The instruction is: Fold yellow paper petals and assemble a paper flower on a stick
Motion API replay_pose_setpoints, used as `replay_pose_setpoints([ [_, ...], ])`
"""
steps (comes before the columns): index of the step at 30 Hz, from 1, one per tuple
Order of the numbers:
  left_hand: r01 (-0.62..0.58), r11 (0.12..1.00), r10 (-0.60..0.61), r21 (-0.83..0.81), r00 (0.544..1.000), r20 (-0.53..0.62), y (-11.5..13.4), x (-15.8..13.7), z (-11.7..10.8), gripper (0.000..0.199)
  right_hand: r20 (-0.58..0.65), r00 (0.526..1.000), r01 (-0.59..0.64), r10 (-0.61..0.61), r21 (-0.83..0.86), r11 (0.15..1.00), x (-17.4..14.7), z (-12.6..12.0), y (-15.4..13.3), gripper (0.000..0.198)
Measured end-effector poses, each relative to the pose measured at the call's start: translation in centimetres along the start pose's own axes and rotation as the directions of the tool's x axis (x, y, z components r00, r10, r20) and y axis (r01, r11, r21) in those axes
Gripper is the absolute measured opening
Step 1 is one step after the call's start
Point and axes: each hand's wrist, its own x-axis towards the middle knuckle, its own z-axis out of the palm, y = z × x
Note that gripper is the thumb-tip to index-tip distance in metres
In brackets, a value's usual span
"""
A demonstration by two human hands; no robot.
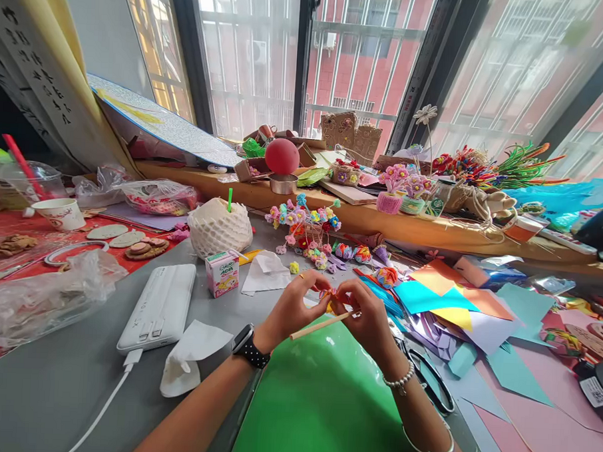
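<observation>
Tan stick, green mat, white-dotted black strap

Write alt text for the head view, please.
Left hand and right hand hold a small colorful piece over a glossy green surface, the right also gripping a thin stick. Colored paper lies to their right, a white power bank to their left, windows behind.

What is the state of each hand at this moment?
Left hand: closed, pinching a small multicoloured piece.
Right hand: closed, holding a thin wooden stick, apparently also touching the multicoloured piece.
</observation>
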Motion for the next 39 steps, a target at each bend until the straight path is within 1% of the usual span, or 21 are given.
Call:
replay_pose_setpoints([
  [6,-0.052,0.999,0.051,0.009,0.999,0.016,0.3,-0.1,-0.2,0.008,-0.006,0.998,0.057,-0.057,-0.029,0.998,0.0,0.0,-0.1,0.002],
  [9,-0.05,0.998,0.051,-0.027,0.998,0.041,0.3,-0.1,-0.2,0.011,-0.024,0.998,0.051,-0.051,-0.012,0.999,0.0,0.0,-0.2,0.003],
  [12,-0.003,0.996,0.009,-0.086,0.997,0.073,0.3,0.0,-0.2,0.014,-0.03,0.999,-0.024,0.025,0.036,0.999,-0.1,-0.1,-0.2,0.003],
  [16,0.057,0.981,-0.037,-0.188,0.994,0.105,0.6,0.1,-0.4,0.016,0.051,0.982,-0.188,0.183,0.126,0.974,0.0,-0.4,-0.2,0.009],
  [19,0.106,0.949,-0.068,-0.297,0.988,0.136,0.7,0.2,-0.6,0.015,0.138,0.951,-0.305,0.279,0.25,0.919,0.2,-0.8,-0.3,0.017],
  [21,0.152,0.914,-0.095,-0.377,0.982,0.165,0.8,0.2,-0.6,0.014,0.208,0.928,-0.365,0.308,0.344,0.865,0.3,-1.1,-0.5,0.021],
  [23,0.201,0.879,-0.124,-0.431,0.972,0.2,0.9,0.2,-0.6,0.015,0.281,0.906,-0.409,0.317,0.391,0.824,0.4,-1.5,-0.5,0.023],
  [25,0.256,0.862,-0.169,-0.438,0.959,0.228,1.0,0.2,-0.5,0.015,0.335,0.885,-0.442,0.322,0.391,0.808,0.5,-1.7,-0.4,0.025],
  [27,0.309,0.857,-0.221,-0.411,0.943,0.248,0.9,0.2,-0.3,0.014,0.38,0.865,-0.471,0.329,0.386,0.793,0.4,-1.7,-0.1,0.025],
  [30,0.37,0.846,-0.282,-0.385,0.922,0.266,0.4,0.1,0.2,0.013,0.427,0.837,-0.511,0.341,0.391,0.766,0.4,-1.3,0.3,0.026],
  [34,0.417,0.829,-0.32,-0.372,0.9,0.297,-0.5,0.0,0.6,0.012,0.396,0.835,-0.522,0.382,0.351,0.777,0.3,-0.7,0.4,0.026],
  [39,0.465,0.769,-0.312,-0.438,0.872,0.378,-1.1,0.0,0.4,0.017,0.392,0.826,-0.543,0.405,0.359,0.759,0.2,-0.3,0.6,0.025],
])
